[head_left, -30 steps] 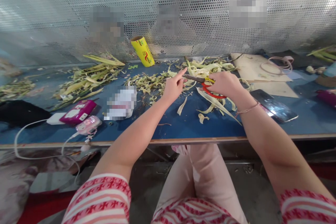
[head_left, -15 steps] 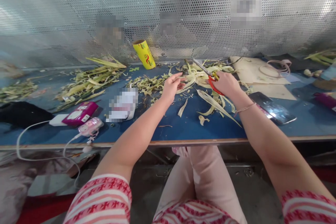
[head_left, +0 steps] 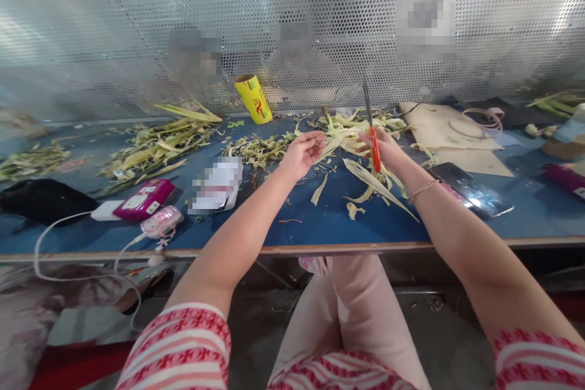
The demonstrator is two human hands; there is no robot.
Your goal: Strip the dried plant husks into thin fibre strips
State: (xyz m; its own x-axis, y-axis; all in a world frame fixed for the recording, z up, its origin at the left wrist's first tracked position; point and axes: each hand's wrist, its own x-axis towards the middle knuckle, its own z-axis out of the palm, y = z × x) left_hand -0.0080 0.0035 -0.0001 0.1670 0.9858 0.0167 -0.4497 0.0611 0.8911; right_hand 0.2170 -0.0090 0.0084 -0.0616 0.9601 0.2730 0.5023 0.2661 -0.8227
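Observation:
My right hand [head_left: 386,152] is closed on a pair of scissors [head_left: 375,149] by the red handles. Their blades point up and away toward the metal panel. My left hand [head_left: 302,153] has its fingers curled together at the left edge of a spread of pale, dry leaf strips [head_left: 343,137]. What is between those fingertips is too small to make out. Below the hands, a long pale strip [head_left: 377,184] and a short one [head_left: 320,190] lie on the blue tabletop [head_left: 338,219].
Piles of greenish strips [head_left: 158,146] and curled trimmings [head_left: 262,149] lie to the left. A yellow roll [head_left: 253,99] stands by the perforated panel [head_left: 347,24]. Around me are a purple box [head_left: 145,198], a dark phone [head_left: 473,189] and tan card [head_left: 445,125].
The scissors have turned in my right hand, from pointing up-left over the strips to nearly upright. My left fingers have drawn closer together. The camera view has shifted slightly.

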